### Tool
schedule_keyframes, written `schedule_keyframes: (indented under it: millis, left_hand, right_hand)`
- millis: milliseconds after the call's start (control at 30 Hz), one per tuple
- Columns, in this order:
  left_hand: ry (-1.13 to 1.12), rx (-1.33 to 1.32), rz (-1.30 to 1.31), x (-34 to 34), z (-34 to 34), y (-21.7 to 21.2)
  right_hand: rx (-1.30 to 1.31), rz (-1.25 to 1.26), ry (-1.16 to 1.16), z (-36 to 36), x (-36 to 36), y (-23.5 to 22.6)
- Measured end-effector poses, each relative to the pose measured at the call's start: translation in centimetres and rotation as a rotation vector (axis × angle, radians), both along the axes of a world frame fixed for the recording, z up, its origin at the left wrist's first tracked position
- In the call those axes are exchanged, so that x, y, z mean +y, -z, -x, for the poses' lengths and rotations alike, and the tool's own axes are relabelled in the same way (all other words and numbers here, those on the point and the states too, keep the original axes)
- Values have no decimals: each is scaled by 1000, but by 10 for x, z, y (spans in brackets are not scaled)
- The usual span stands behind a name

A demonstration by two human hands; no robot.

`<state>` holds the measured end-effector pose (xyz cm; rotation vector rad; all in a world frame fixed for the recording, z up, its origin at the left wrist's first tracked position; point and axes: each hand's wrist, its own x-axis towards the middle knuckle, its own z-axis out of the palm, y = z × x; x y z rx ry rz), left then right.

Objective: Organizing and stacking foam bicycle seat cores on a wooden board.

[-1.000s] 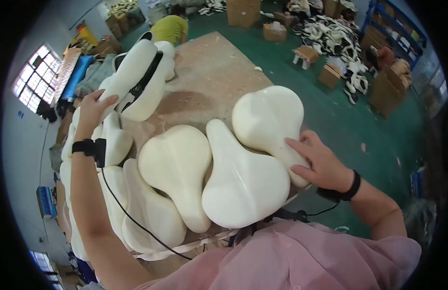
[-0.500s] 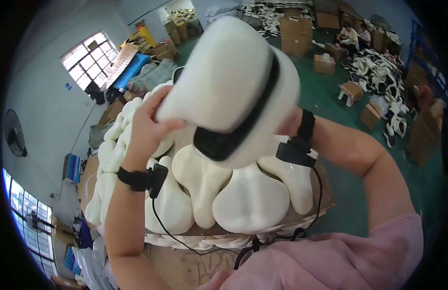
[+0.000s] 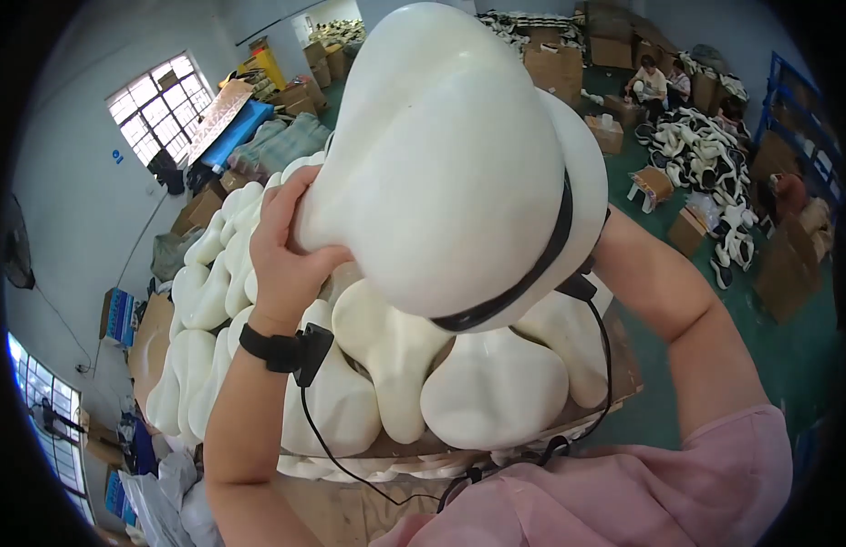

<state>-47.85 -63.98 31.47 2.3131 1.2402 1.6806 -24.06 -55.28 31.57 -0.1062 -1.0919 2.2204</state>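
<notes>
Close in front of me are two white bicycle saddles, stacked together with a black strip between them. The upper saddle shows its smooth, glossy, rounded face. Behind its right side the second saddle sticks out. My left hand is closed around the left end of the upper saddle, thumb below and fingers above. My right forearm reaches up to the far right side of the pair, where the saddles hide my right hand and its fingers. Below lie several more white saddles, laid out side by side.
More saddles cover the left of the cardboard-topped stack. A cable hangs from each black wristband, the left wristband showing fully. Beyond are a green floor, cartons, a heap of black-and-white pieces and seated people.
The held saddles have come up and nearer, and have turned so that the upper one's white face shows more and the black part less. My right hand has gone out of sight behind them.
</notes>
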Motion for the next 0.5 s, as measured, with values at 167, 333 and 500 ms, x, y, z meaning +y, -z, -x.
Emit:
schedule_keyframes:
  millis: [167,333,500]
  left_hand:
    - [313,-84,155,2,-8,2]
    - [78,464,-65,-10,-4,4]
    - [-14,579,-283,-28,-13,6]
  right_hand:
    - [-21,-3,34,-6,-15,8]
    - [2,15,22,-28,-27,27]
    - [33,-6,51,-70,-34,23]
